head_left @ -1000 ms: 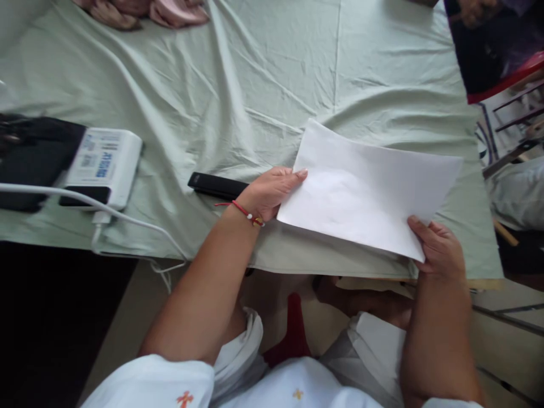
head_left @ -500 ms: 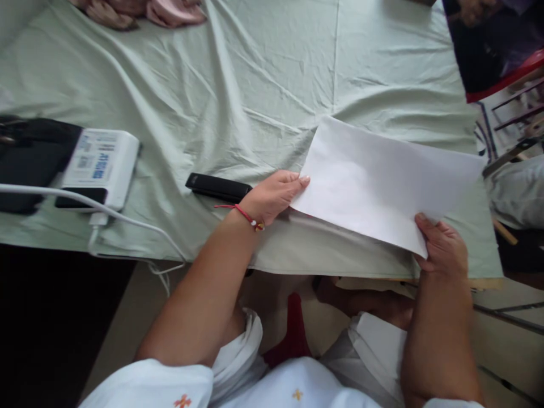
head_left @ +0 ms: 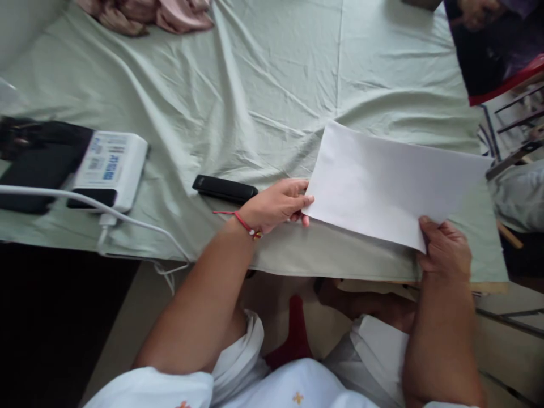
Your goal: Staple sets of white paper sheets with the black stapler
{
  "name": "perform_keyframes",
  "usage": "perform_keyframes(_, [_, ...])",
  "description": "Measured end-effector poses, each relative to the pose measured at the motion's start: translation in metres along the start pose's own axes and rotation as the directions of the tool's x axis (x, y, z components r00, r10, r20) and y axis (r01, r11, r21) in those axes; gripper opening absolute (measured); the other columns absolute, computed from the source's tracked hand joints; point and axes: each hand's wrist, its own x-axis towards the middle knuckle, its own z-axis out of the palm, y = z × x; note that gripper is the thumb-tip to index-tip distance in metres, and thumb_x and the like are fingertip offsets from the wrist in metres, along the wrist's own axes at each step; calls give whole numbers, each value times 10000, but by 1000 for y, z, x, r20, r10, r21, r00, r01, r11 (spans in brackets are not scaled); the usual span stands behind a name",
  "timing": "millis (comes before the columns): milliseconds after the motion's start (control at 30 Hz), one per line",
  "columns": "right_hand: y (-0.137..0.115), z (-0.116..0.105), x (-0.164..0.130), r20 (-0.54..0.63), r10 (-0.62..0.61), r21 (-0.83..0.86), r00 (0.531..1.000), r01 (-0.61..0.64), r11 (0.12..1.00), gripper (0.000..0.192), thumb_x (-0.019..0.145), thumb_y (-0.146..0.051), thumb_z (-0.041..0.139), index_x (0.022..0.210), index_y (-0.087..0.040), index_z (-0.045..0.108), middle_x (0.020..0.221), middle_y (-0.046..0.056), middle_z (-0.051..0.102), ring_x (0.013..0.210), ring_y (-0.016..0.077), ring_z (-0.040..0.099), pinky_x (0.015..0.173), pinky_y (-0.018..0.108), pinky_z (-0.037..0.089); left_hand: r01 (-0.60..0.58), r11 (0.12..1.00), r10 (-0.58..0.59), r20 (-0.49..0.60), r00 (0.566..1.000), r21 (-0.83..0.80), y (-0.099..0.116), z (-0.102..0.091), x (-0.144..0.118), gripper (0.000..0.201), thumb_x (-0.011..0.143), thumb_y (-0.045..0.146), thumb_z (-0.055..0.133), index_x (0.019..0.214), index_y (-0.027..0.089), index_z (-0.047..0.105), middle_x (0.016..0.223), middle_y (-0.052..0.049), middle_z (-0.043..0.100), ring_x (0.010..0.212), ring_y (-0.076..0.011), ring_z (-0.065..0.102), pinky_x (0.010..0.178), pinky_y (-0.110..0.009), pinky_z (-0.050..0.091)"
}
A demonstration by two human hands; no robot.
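Observation:
A blank white sheet of paper [head_left: 382, 184] is held slightly tilted over the front part of the cloth-covered table. My left hand [head_left: 278, 205], with a red string bracelet at the wrist, pinches the paper's near left corner between thumb and fingers. At the near right corner my right hand [head_left: 446, 246] grips the sheet, thumb on top and most fingers hidden underneath. Just behind my left wrist lies a slim black object [head_left: 225, 188], its right end partly covered by the hand.
On the left sit a white boxy device [head_left: 113, 164] with a white cable [head_left: 144, 224] plugged in, and a black pouch-like item [head_left: 38, 164]. Pink cloth [head_left: 148, 14] is bunched at the far left. The green tablecloth [head_left: 272, 68] has wrinkles.
My left hand has shifted its hold at the paper's corner, its fingers now showing below the edge. The view has moved slightly, so things appear a little further right.

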Motion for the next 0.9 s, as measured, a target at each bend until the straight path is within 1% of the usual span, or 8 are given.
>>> perform_keyframes(100, [-5, 5, -5, -30, -28, -16, 999, 27, 999, 435, 519, -347, 998, 780, -212, 677, 780, -3, 699, 605, 106, 521, 476, 236, 376, 69, 996, -71, 28, 997, 58, -1, 1, -6, 158, 945, 234, 774, 862, 175, 653, 708, -3, 685, 475, -66, 527, 470, -163, 343])
perform_keyframes(300, [-8, 8, -7, -11, -40, 2, 999, 40, 999, 487, 519, -336, 989, 749, -249, 569, 775, -12, 670, 670, 131, 590, 481, 222, 350, 61, 996, -68, -119, 991, -61, -4, 10, -17, 189, 1001, 136, 710, 875, 194, 582, 643, 78, 468, 518, -54, 436, 514, -137, 324])
perform_keyframes(433, [-8, 12, -7, -6, -28, -10, 1000, 28, 1000, 499, 513, -342, 982, 756, -252, 555, 770, -12, 671, 651, 120, 581, 453, 213, 309, 37, 995, -56, -231, 971, -89, -7, 13, -18, 208, 1048, 149, 660, 909, 220, 522, 625, 100, 424, 504, -63, 403, 522, -162, 300])
perform_keyframes(633, [0, 18, -5, 14, -106, 46, 994, 105, 993, 469, 508, -364, 972, 828, -228, 658, 805, -21, 715, 638, 104, 595, 484, 201, 412, -115, 980, 172, -412, 895, 160, -12, 7, -25, 191, 960, 228, 753, 991, 242, 565, 588, 97, 487, 512, -110, 394, 524, -233, 295])
perform_keyframes(700, [2, 18, -2, 8, -120, 59, 993, 119, 991, 457, 501, -346, 963, 824, -222, 665, 786, -19, 707, 612, 99, 580, 458, 200, 377, -157, 964, 241, -465, 852, 213, -13, 3, -31, 210, 942, 267, 776, 1023, 249, 584, 599, 90, 507, 529, -124, 419, 537, -252, 327])
perform_keyframes(767, [2, 17, 1, -2, -130, 58, 992, 129, 990, 439, 505, -328, 961, 781, -230, 634, 734, -30, 676, 572, 93, 539, 425, 202, 317, -202, 946, 312, -540, 782, 254, -13, -1, -37, 194, 965, 297, 762, 1049, 259, 591, 614, 83, 523, 544, -132, 442, 552, -266, 354])
perform_keyframes(833, [3, 18, 0, 1, -134, 54, 991, 134, 990, 437, 518, -323, 965, 754, -237, 607, 715, -37, 662, 562, 91, 522, 421, 200, 298, -255, 919, 392, -630, 671, 300, -12, -3, -42, 156, 1009, 325, 730, 1046, 273, 587, 634, 80, 523, 564, -138, 464, 568, -275, 379])
perform_keyframes(900, [3, 23, -4, 16, -135, 59, 991, 134, 989, 441, 527, -336, 974, 757, -234, 611, 738, -32, 680, 588, 95, 547, 451, 197, 354, -303, 874, 486, -710, 509, 381, -11, -4, -45, 118, 1051, 328, 686, 1022, 279, 584, 666, 75, 516, 596, -143, 486, 604, -282, 412])
